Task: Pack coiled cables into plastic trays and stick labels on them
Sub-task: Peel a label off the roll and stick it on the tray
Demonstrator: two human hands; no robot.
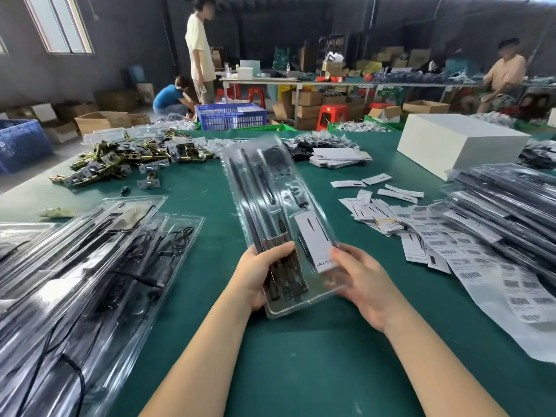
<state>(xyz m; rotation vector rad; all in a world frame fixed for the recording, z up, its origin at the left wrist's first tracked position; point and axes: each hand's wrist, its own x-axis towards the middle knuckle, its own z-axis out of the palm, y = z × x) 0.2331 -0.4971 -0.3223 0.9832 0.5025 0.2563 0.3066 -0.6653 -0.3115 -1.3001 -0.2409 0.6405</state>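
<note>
Clear plastic tray, packed with black cables and a white card, is gripped at its near end by the left hand and right hand above the green table; label sheets lie to the right.

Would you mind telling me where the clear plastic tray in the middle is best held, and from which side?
Hold the clear plastic tray at its near short end, coming in from both long edges, as the left hand and right hand do now. It is long, narrow and probably flexible, so gripping both flat rims should keep it from twisting.
</note>
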